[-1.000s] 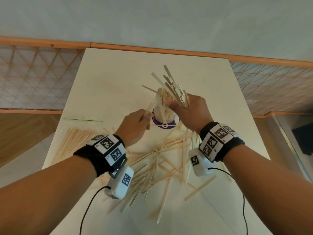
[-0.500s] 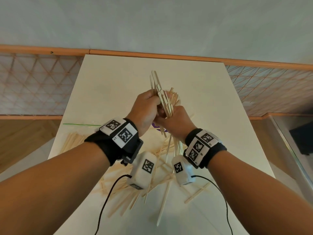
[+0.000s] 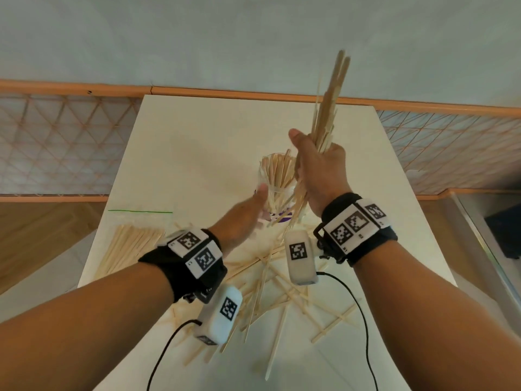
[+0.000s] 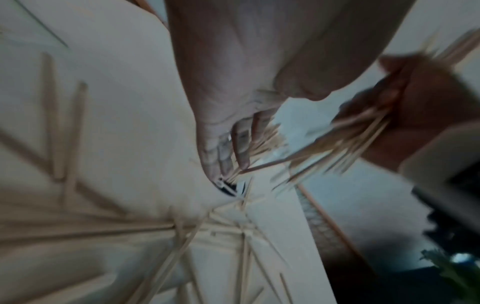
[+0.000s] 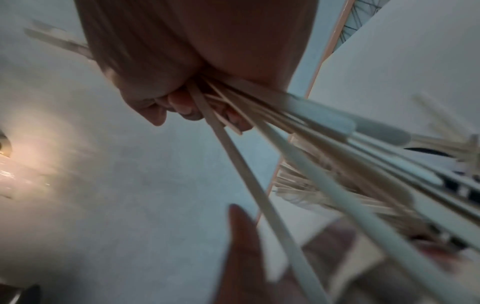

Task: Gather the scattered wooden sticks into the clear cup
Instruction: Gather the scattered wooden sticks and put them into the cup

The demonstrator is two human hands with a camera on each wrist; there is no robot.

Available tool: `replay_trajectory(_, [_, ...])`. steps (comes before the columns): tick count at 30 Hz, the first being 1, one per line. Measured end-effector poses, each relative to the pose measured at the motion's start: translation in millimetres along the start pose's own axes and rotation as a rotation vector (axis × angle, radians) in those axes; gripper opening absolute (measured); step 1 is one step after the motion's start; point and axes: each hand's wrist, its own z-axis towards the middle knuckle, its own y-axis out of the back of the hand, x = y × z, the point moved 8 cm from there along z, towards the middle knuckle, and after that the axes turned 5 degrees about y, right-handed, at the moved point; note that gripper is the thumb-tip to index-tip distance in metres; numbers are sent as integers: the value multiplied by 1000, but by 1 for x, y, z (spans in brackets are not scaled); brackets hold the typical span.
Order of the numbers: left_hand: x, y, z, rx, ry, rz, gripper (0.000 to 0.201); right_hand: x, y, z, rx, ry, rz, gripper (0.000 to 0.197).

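A clear cup (image 3: 277, 183) with a purple base stands mid-table and holds several wooden sticks. My right hand (image 3: 310, 153) grips a thick bundle of sticks (image 3: 328, 108) upright, just right of and above the cup; the bundle's lower ends hang beside the cup's right wall. The right wrist view shows the fingers (image 5: 182, 105) curled round this bundle (image 5: 298, 148). My left hand (image 3: 260, 207) holds the cup low down, thumb on its left wall. In the blurred left wrist view the fingers (image 4: 228, 148) lie along the cup (image 4: 270, 142). Loose sticks (image 3: 267, 283) are scattered on the near table.
A clear zip bag of sticks (image 3: 127, 246) with a green seal lies at the white table's (image 3: 197, 136) left edge. A patterned wall panel with an orange rail (image 3: 225, 93) runs behind the table. A dark object (image 3: 504, 230) sits at the far right.
Half a second ago both hands gripped the bundle over the cup. Now the right hand alone holds it, raised up and right, and the left hand has dropped to the cup.
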Motion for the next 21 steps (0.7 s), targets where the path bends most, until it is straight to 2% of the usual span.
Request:
replay_trajectory(2, [11, -14, 3, 91, 119, -126, 76, 12, -2, 1, -14, 14, 51, 35])
replay_trajectory(5, [11, -22, 8, 137, 233, -360, 87, 26, -5, 0, -6, 43, 125, 37])
replay_trajectory(10, [3, -36, 16, 301, 219, -547, 97, 38, -10, -6, 18, 135, 108, 41])
replay_trajectory(13, [2, -41, 18, 377, 217, -555, 110, 35, -11, -14, 52, 186, 74, 40])
replay_trajectory(17, [-2, -37, 23, 255, 198, -490, 102, 19, -14, -24, 91, 138, 86, 45])
replay_trajectory(21, [6, -28, 24, 146, 192, -440, 93, 18, -10, -23, 64, 88, 230, 40])
